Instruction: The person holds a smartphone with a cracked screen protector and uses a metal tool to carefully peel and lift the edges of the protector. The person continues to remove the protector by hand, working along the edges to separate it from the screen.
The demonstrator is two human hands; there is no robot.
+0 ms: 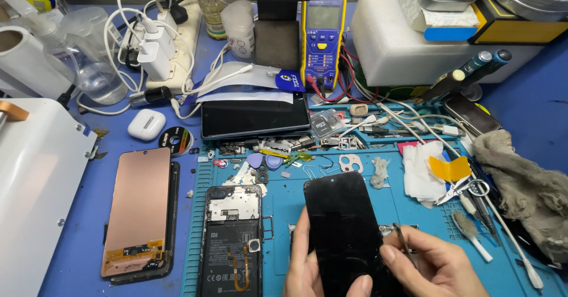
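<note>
My left hand (303, 261) holds a black phone screen (346, 232) by its left edge, fingers curled round it. My right hand (432, 267) pinches thin tweezers (405, 241) at the screen's right edge, and its thumb rests on the glass. The screen sits low in the middle, over the blue mat (284, 205). Just left of it lies an open phone (232, 238) with its insides showing. Further left lies a copper-coloured panel (137, 211) on the desk (100, 155). Behind, a dark tablet (254, 116) lies flat. Farthest back stands a yellow and blue meter (322, 39).
</note>
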